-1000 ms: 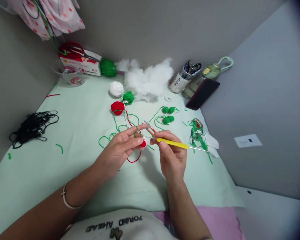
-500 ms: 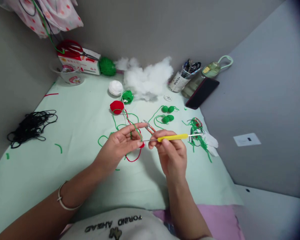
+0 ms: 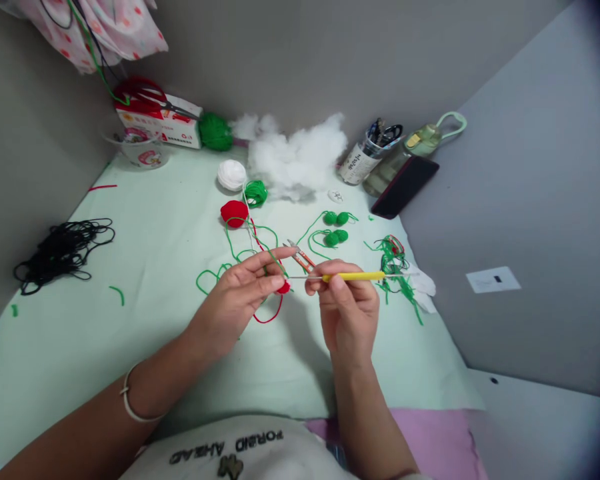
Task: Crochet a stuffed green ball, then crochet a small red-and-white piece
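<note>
Between the thumb and fingers of my left hand (image 3: 243,287) is a small red crochet piece (image 3: 283,287), mostly hidden by the fingers. Green yarn (image 3: 275,259) runs over the left index finger, which is stretched out. My right hand (image 3: 350,303) grips a crochet hook (image 3: 357,275) by its yellow handle, and the metal tip points left to the piece at my left fingertips. Just beyond the hands lie orange-handled thread snips (image 3: 304,259). Loops of red and green yarn trail on the table under my left hand.
Yarn balls in red (image 3: 235,213), white (image 3: 231,175) and green (image 3: 255,193) sit ahead, with white stuffing (image 3: 297,157) behind. Small green crocheted balls (image 3: 336,237) and yarn scraps (image 3: 397,270) lie right. A phone (image 3: 405,187) leans at the back right; black cord (image 3: 63,257) lies left.
My right hand and the hook have shifted slightly right, the hook turning more level. My left hand stays almost in place, still pinching the red piece.
</note>
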The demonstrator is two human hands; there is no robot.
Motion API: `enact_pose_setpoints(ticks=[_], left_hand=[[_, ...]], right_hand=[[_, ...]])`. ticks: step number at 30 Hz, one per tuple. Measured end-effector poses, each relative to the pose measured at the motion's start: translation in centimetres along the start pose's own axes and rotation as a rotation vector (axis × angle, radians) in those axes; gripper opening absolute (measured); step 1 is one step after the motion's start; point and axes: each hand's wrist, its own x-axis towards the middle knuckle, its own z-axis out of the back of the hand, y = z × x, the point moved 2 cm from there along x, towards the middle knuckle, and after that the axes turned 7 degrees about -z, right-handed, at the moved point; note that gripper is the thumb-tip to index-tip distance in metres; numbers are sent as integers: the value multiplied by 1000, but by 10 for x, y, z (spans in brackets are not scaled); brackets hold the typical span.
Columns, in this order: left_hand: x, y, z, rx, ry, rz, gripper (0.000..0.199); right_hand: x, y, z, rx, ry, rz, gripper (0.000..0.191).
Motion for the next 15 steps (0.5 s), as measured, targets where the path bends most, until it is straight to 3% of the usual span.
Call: enact_pose_setpoints(ticks=[6,11,15], left_hand=[[-4,7,-9,76,16,-61,51],[-1,5,-10,79,-27,-92,50],[-1,1,-7,120,26,-43,49]], right_hand=[[-5,1,-10,-265,51,131,22],[-4,4,-8,-281,86,66,23],[-2,3,-4,-248,76,59,24]])
